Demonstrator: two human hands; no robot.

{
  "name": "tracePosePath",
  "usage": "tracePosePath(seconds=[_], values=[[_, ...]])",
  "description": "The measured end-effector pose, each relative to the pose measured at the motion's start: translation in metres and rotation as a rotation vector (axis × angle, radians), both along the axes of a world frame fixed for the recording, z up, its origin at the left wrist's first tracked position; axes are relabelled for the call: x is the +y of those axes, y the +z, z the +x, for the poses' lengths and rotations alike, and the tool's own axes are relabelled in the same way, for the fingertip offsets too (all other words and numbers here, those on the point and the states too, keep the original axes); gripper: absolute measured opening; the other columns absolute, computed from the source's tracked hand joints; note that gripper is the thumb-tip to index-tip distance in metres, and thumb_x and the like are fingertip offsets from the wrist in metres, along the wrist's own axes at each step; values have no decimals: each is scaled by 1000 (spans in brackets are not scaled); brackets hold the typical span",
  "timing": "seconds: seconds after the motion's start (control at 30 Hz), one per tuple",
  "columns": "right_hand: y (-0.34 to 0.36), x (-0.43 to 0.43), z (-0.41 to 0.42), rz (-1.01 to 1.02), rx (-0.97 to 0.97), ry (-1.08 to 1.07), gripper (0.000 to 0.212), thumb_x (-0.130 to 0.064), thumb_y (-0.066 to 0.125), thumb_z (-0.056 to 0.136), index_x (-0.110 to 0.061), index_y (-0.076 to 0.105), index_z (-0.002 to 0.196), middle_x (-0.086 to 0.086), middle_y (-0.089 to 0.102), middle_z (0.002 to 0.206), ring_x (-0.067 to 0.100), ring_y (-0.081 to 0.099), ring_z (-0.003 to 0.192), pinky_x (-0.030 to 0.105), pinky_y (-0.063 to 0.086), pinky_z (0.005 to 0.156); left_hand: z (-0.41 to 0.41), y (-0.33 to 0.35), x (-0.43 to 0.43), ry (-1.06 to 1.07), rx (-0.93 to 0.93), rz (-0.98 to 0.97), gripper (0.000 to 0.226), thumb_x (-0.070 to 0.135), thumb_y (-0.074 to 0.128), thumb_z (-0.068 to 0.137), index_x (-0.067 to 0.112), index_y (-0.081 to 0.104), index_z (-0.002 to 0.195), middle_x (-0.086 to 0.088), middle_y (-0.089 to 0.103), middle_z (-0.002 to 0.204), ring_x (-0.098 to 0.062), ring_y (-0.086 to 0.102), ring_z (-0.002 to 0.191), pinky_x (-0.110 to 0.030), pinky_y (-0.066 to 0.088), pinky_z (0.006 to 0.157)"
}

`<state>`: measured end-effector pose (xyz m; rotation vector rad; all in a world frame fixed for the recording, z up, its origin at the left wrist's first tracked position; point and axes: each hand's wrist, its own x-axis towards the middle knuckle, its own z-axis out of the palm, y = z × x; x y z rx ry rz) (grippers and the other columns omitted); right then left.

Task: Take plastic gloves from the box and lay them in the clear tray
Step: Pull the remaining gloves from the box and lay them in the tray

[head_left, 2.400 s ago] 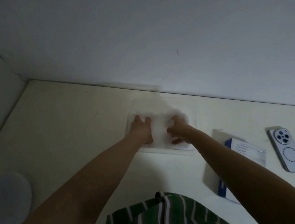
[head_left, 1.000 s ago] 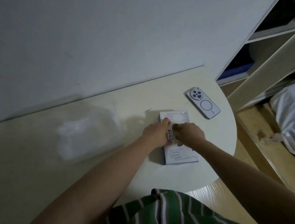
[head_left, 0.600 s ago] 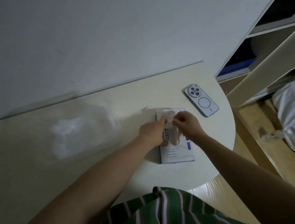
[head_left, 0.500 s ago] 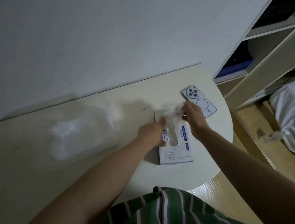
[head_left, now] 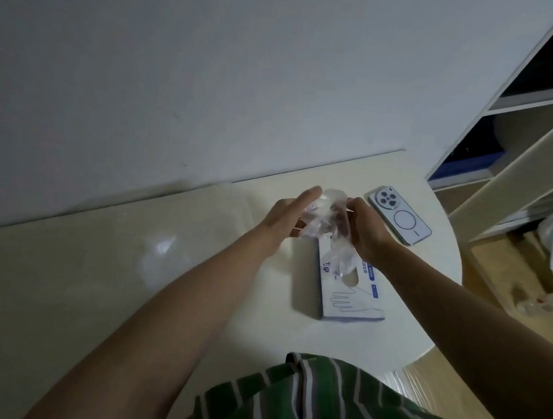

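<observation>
Glove between left hand, right hand

Crumpled clear glove above the flat white-and-blue box; blurred clear tray well left.

The clear tray, 9 o'clock from the box, is a blur; the glove hides the box's far end.
</observation>
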<state>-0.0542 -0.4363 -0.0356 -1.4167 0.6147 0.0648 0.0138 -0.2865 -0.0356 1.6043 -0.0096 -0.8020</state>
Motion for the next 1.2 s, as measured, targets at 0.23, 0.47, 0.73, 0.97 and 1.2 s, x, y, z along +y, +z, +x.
tracePosePath(seconds=[0.23, 0.47, 0.73, 0.97, 1.2], values=[[5, 54, 24, -135, -61, 354, 58, -59, 60, 85, -7, 58, 111, 10, 67, 100, 22, 69, 85, 26, 54, 62, 7, -3, 49, 308, -357, 178, 13, 21, 60, 83, 13, 58, 74, -1, 62, 66, -22, 61, 57, -37, 59, 63], [8, 97, 47, -191, -48, 309, 10, -7, 59, 94, 1, 66, 92, 14, 65, 69, 20, 59, 52, 27, 51, 49, 17, -3, 132, 350, -622, 555, 22, 26, 52, 94, 13, 49, 77, 6, 51, 62, -23, 59, 56, -30, 45, 56], [-1, 143, 82, -547, -135, 214, 29, -11, 65, 83, -9, 61, 111, 5, 61, 95, 15, 57, 79, 25, 45, 72, 8, -25, 212, 311, -582, 889, 22, 30, 40, 96, 14, 52, 86, -5, 66, 63, -24, 66, 57, -32, 54, 62], [5, 196, 77, -855, -616, 406, 18, -7, 59, 81, -16, 65, 96, -4, 60, 84, 7, 52, 72, 17, 42, 67, 8, -29, 214, 172, -717, 1131, 22, 17, 34, 100, 7, 51, 109, -12, 66, 85, -33, 64, 79, -33, 39, 58], [-43, 203, 82, -933, -12, 908, 35, -7, 56, 90, -16, 64, 123, 5, 68, 110, 18, 65, 98, 25, 49, 88, 5, -25, 207, -38, -821, 1343, 37, 2, 52, 87, 5, 43, 122, -12, 59, 100, -26, 62, 82, -30, 40, 60]])
